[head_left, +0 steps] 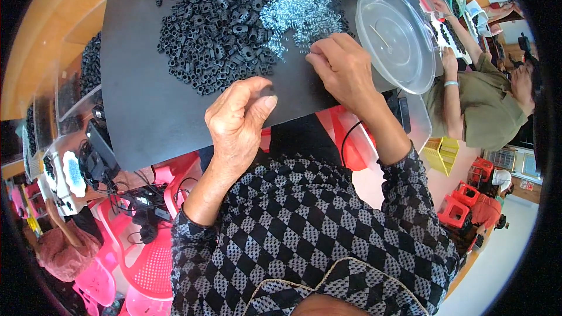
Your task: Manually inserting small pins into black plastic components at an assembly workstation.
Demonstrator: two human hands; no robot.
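My left hand point(234, 123) pinches a small black plastic part point(267, 90) between thumb and forefinger, just above the near side of the dark table point(143, 99). My right hand point(345, 70) is closed, with its fingertips together beside a heap of small silvery springs point(301, 14). Whatever those fingertips hold, if anything, is too small to make out. A big pile of black plastic parts point(219, 29) spreads over the table beyond my left hand, and the springs lie against its right side.
To the right rests a round clear plastic lid point(404, 61) with a thin pale stick point(380, 36) on it. Clear bins of black parts point(91, 67) stand at the left. Pink chairs point(149, 263) are below them. A person in a green shirt point(483, 102) works at the right.
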